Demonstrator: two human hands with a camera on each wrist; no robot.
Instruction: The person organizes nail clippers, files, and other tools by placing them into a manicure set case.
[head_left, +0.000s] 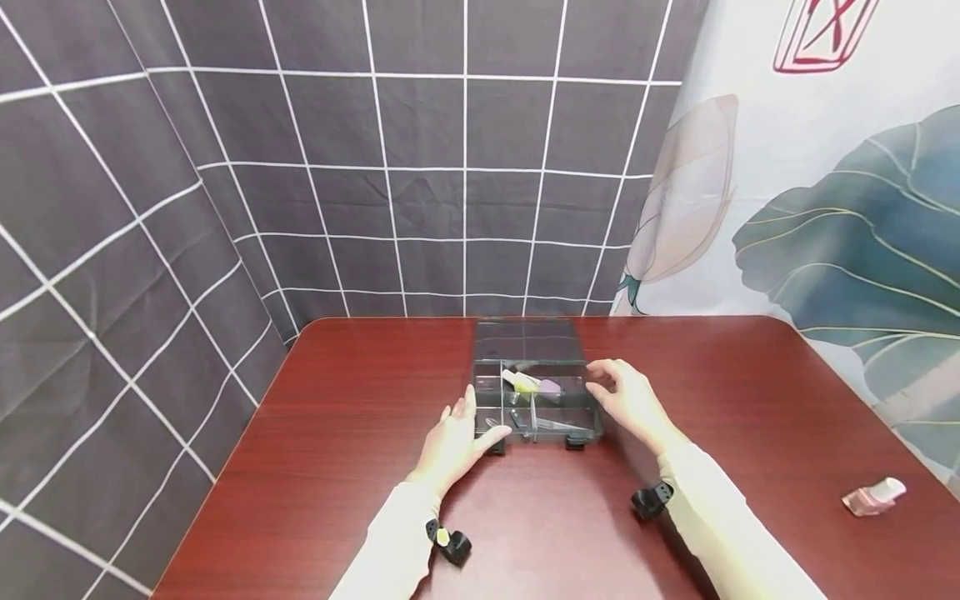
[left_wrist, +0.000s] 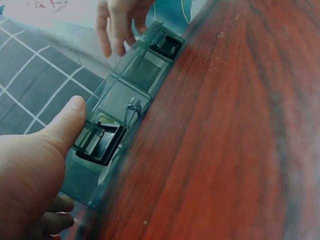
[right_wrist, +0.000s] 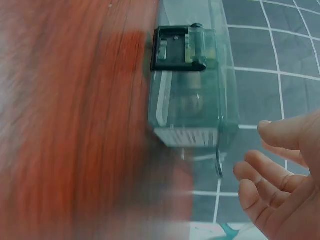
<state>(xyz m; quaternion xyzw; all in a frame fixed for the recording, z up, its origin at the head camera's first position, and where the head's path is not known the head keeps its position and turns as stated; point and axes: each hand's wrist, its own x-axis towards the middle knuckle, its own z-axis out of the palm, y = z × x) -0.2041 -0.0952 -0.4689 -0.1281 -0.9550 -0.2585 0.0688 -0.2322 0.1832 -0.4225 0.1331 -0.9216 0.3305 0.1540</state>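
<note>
A clear, dark-tinted plastic box (head_left: 555, 417) with compartments lies on the table, its lid (head_left: 527, 340) folded back behind it. My left hand (head_left: 448, 442) holds its left front corner, thumb over the front rim and fingers along the left side. In the left wrist view the thumb rests beside a black latch (left_wrist: 102, 145). My right hand (head_left: 633, 406) is at the right end, fingers loosely bent; in the right wrist view it is apart from the box (right_wrist: 187, 100). Inside lie a yellow item (head_left: 524, 383), a purple item (head_left: 550, 387) and small slender pieces too small to identify.
A pink bottle with a white cap (head_left: 873, 497), like nail polish, lies at the right of the red-brown wooden table (head_left: 360, 400). A grey gridded cloth (head_left: 420, 200) hangs behind and to the left; a leaf-patterned curtain (head_left: 832, 250) hangs at the right.
</note>
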